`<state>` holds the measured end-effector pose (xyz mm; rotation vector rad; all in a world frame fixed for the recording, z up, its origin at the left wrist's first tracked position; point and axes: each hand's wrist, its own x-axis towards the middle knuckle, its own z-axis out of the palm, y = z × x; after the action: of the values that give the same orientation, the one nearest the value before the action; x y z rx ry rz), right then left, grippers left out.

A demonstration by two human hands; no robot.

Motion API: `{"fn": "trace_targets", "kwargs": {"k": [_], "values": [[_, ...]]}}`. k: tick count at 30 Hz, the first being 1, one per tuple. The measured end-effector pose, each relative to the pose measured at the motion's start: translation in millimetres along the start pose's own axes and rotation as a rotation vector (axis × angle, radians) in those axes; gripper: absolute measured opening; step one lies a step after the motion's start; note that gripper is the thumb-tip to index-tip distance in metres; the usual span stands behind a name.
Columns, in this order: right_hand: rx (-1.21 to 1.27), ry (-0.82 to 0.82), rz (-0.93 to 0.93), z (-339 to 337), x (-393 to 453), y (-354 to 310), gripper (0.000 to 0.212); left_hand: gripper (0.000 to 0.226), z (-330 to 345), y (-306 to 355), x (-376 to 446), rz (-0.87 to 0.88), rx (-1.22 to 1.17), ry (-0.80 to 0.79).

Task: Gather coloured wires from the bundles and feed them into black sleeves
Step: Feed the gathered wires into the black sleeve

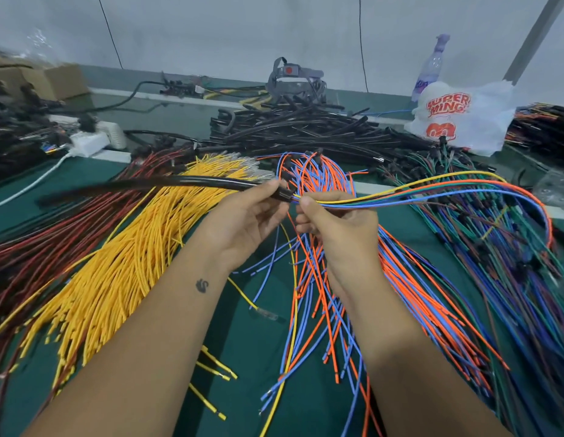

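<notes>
Feeding step: black sleeve mouth pinched in left hand; gathered wire set pinched in right hand. Next: ends pushed straight into mouth.

Yellow wires crowd the left; orange-blue wires the right; green mat shows between.

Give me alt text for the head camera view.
Left hand holds a black sleeve while right hand feeds gathered coloured wires into its end, above yellow wires on a green table.
</notes>
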<state>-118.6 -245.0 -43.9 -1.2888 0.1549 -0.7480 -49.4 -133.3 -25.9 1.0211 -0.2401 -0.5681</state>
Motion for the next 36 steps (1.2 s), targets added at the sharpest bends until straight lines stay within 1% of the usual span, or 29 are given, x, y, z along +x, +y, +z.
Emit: {"fn": "trace_targets", "kwargs": {"k": [1, 3, 5, 6, 9, 11, 13, 14, 16, 17, 18, 19, 20, 21, 22, 23, 24, 26, 27, 28, 29, 31, 32, 33, 34, 36], "values": [[-0.003, -0.006, 0.000, -2, 0, 0, 0.026, 0.029, 0, -1, 1, 0.005, -0.009, -0.005], [-0.032, -0.023, -0.005, -4, 1, -1, 0.025, 0.020, 1, -3, 2, 0.049, 0.000, 0.009], [-0.073, -0.039, -0.002, -5, 1, -1, 0.021, 0.011, 2, -4, 1, 0.113, 0.084, 0.003], [-0.083, -0.040, 0.006, -4, 1, -2, 0.020, 0.010, 2, -4, -1, 0.141, 0.136, -0.025], [-0.031, -0.015, 0.040, -3, 0, -5, 0.021, 0.011, 3, -7, -3, 0.185, 0.203, -0.071], [0.067, -0.007, 0.079, -3, 1, -9, 0.029, 0.012, 3, -9, -3, 0.210, 0.217, -0.044], [0.125, 0.001, 0.126, -4, 1, -10, 0.046, 0.012, 4, -10, -4, 0.210, 0.229, -0.028], [0.115, 0.013, 0.143, -5, 0, -10, 0.054, 0.012, 6, -10, -6, 0.196, 0.222, -0.032], [0.017, 0.054, 0.131, -6, -1, -6, 0.061, 0.011, 7, -11, -7, 0.159, 0.210, -0.046], [-0.056, 0.075, 0.105, -5, 1, -8, 0.061, 0.013, 8, -11, -8, 0.143, 0.199, -0.060], [-0.136, 0.081, 0.077, -5, 4, -8, 0.060, 0.021, 9, -10, -9, 0.131, 0.182, -0.075], [-0.205, 0.048, 0.063, -4, 8, -9, 0.060, 0.030, 9, -11, -8, 0.127, 0.175, -0.085], [-0.253, -0.006, 0.064, -3, 9, -9, 0.062, 0.034, 13, -11, -10, 0.124, 0.157, -0.103], [-0.255, -0.056, 0.065, -1, 8, -8, 0.063, 0.028, 15, -14, -10, 0.125, 0.143, -0.132], [-0.223, -0.091, 0.052, 0, 5, -7, 0.061, 0.016, 20, -15, -14, 0.117, 0.118, -0.164], [-0.180, -0.113, 0.037, 1, -1, -3, 0.055, 0.013, 23, -20, -14, 0.117, 0.099, -0.182], [-0.141, -0.134, 0.037, 3, -3, -4, 0.050, 0.016, 27, -21, -16, 0.104, 0.071, -0.199], [-0.062, -0.149, 0.108, 6, -4, -10, 0.040, 0.016, 30, -22, -16, 0.108, 0.039, -0.155], [-0.023, -0.125, 0.169, 5, 1, -16, 0.036, 0.020, 28, -22, -12, 0.120, 0.028, -0.095], [0.029, -0.076, 0.220, 2, 4, -20, 0.034, 0.022, 26, -19, -11, 0.115, 0.000, -0.032], [0.112, -0.012, 0.240, -2, 6, -23, 0.032, 0.018, 22, -16, -8, 0.112, -0.014, 0.035], [0.311, 0.107, 0.232, -13, 7, -24, 0.037, 0.008, 14, -12, -5, 0.098, -0.023, 0.124], [0.370, 0.151, 0.234, -18, 8, -23, 0.039, 0.006, 12, -9, -6, 0.083, -0.031, 0.148], [0.371, 0.184, 0.234, -22, 6, -20, 0.040, 0.004, 9, -8, -6, 0.076, -0.031, 0.184], [0.315, 0.204, 0.237, -22, 8, -21, 0.038, 0.002, 9, -7, -6, 0.071, -0.041, 0.223], [0.136, 0.238, 0.210, -20, 9, -19, 0.030, 0.004, 7, -8, -6, 0.068, -0.067, 0.290]]}}
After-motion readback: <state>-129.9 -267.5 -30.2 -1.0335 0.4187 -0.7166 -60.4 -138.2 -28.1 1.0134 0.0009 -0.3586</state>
